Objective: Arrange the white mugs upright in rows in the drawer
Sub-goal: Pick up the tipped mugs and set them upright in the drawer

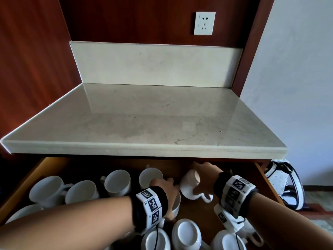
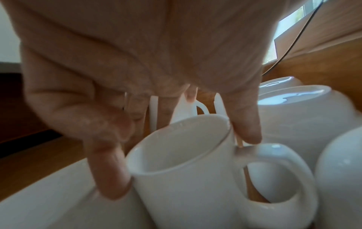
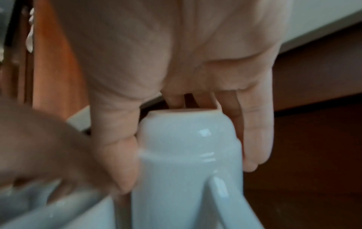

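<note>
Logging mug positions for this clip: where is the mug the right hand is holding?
In the head view, the tilted mug sits right of centre in the drawer, just under the countertop edge, beside the left hand.

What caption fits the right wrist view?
Right hand grips a white mug by its body inside the wooden drawer.

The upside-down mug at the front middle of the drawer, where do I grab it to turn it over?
Take the upside-down mug by its body, from above, thumb and fingers on opposite walls below the upturned base. Its mouth faces down, so the rim is out of reach, and a neighbouring mug sits close on its left, so the near and far walls look freer.
</note>
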{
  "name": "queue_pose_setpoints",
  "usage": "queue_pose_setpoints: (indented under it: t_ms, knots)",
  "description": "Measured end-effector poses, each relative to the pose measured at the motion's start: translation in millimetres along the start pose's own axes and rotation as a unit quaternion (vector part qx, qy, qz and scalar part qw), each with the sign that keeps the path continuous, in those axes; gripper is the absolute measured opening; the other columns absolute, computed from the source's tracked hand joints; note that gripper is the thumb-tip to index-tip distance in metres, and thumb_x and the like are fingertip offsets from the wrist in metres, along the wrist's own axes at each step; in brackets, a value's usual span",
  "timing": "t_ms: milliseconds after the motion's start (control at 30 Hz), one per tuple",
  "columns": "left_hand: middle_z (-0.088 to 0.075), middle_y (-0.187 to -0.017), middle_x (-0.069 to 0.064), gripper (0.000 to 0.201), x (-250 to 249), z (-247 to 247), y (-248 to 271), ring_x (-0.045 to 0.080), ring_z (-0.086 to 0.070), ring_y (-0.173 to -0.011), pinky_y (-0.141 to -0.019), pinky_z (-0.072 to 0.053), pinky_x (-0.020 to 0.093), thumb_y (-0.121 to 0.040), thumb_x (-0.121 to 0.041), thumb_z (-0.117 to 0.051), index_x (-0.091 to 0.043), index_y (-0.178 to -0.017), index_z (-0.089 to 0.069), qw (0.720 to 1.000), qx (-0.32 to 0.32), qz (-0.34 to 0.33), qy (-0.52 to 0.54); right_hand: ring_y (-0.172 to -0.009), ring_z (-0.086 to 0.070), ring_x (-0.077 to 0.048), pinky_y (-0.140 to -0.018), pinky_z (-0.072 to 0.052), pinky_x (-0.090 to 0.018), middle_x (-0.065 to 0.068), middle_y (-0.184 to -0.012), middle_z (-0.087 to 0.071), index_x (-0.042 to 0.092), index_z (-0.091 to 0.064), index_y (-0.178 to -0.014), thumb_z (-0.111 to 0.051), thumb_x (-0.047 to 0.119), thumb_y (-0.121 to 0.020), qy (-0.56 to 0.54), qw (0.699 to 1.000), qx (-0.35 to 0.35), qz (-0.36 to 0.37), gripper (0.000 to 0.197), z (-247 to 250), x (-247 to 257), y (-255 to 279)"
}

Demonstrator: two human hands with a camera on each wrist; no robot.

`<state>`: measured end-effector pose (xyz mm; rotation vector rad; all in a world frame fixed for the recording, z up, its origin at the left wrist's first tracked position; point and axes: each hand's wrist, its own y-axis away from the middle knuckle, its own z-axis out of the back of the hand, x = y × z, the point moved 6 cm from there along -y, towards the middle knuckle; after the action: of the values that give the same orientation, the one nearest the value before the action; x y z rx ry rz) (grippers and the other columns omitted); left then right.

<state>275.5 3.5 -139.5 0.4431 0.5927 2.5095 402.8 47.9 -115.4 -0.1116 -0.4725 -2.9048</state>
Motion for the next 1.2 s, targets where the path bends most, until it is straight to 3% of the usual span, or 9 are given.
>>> queue_pose_setpoints:
  t_ms: [200,300,433,500,567,667,833,967,1200]
  knots:
    - [-0.043,-0.135,0.008,0.092,24,30,22,0.029,-0.051,-0.117,-0.094,-0.046,0.04,-0.071,-0.07,-0.065,-0.022,-0.143,-0.033,0.992,-0.025,-0.014,0.12,-0.092,-0.062,-0.015,-0.072,-0.052,-0.021,0.004,-0.104,-0.061,0.031,-0.052,-0.118,-0.085,0.033,-0.064,-0.304,0.951,-0.035,-0.032,0.063,34,-25,38]
    - [-0.044,-0.144,0.002,0.099,49,67,37,0.022,-0.048,-0.126,-0.098,-0.039,0.029,-0.069,-0.065,-0.072,-0.027,-0.148,-0.026,0.959,-0.104,-0.051,0.258,-0.096,-0.067,-0.029,-0.088,-0.056,-0.046,-0.014,-0.109,-0.066,0.018,-0.061,-0.112,-0.086,0.022,-0.061,-0.582,0.813,0.014,-0.021,0.057,30,-25,47]
    - [-0.042,-0.146,-0.007,0.118,57,88,51,0.007,-0.044,-0.129,-0.1,-0.036,0.02,-0.048,-0.065,-0.077,-0.039,-0.147,-0.018,0.863,-0.172,-0.139,0.453,-0.089,-0.068,-0.034,-0.083,-0.054,-0.05,-0.021,-0.107,-0.067,0.009,-0.06,-0.118,-0.091,0.033,-0.039,-0.782,0.616,0.09,0.023,0.089,22,-2,49]
    - [-0.05,-0.136,-0.007,0.107,55,93,54,0.005,-0.051,-0.123,-0.1,-0.042,0.021,-0.045,-0.061,-0.08,-0.045,-0.139,-0.03,0.791,-0.209,-0.178,0.547,-0.078,-0.069,-0.036,-0.071,-0.059,-0.046,-0.023,-0.098,-0.067,0.005,-0.058,-0.118,-0.09,0.034,-0.04,-0.823,0.554,0.119,0.044,0.09,20,11,51]
    - [-0.054,-0.126,-0.01,0.094,51,93,55,0.0,-0.056,-0.114,-0.096,-0.045,0.017,-0.055,-0.038,-0.088,-0.041,-0.135,-0.037,0.756,-0.232,-0.205,0.577,-0.069,-0.066,-0.038,-0.065,-0.058,-0.042,-0.024,-0.09,-0.066,0.005,-0.056,-0.117,-0.087,0.034,-0.043,-0.836,0.528,0.134,0.06,0.085,19,18,53]
    - [-0.056,-0.113,-0.01,0.087,46,88,49,-0.003,-0.058,-0.094,-0.082,-0.043,0.01,-0.061,-0.012,-0.091,-0.031,-0.13,-0.04,0.767,-0.268,-0.209,0.544,-0.07,-0.065,-0.036,-0.065,-0.058,-0.041,-0.022,-0.09,-0.066,0.004,-0.056,-0.115,-0.077,0.036,-0.058,-0.827,0.545,0.134,0.021,0.069,12,15,54]
    - [-0.051,-0.115,-0.01,0.088,33,85,32,0.009,-0.05,-0.1,-0.079,-0.039,0.02,-0.062,-0.041,-0.087,-0.031,-0.135,-0.038,0.888,-0.239,-0.124,0.372,-0.085,-0.066,-0.032,-0.073,-0.056,-0.042,-0.021,-0.113,-0.063,0.013,-0.058,-0.11,-0.056,0.043,-0.091,-0.642,0.756,-0.032,-0.121,0.036,22,-39,52]
    - [-0.051,-0.114,-0.006,0.09,8,71,1,0.018,-0.056,-0.094,-0.074,-0.05,0.033,-0.057,-0.063,-0.074,-0.035,-0.133,-0.034,0.956,-0.154,-0.069,0.242,-0.093,-0.068,-0.031,-0.08,-0.057,-0.045,-0.012,-0.109,-0.066,0.017,-0.059,-0.103,-0.06,0.034,-0.091,-0.61,0.774,-0.133,-0.105,0.021,45,-60,71]
    - [-0.048,-0.119,0.007,0.087,-24,54,-36,0.03,-0.053,-0.107,-0.084,-0.048,0.038,-0.067,-0.058,-0.069,-0.028,-0.14,-0.031,0.99,-0.071,-0.074,0.098,-0.088,-0.07,-0.023,-0.074,-0.059,-0.039,-0.007,-0.1,-0.068,0.018,-0.058,-0.107,-0.065,0.029,-0.088,-0.541,0.823,-0.144,-0.101,0.023,32,-61,96]
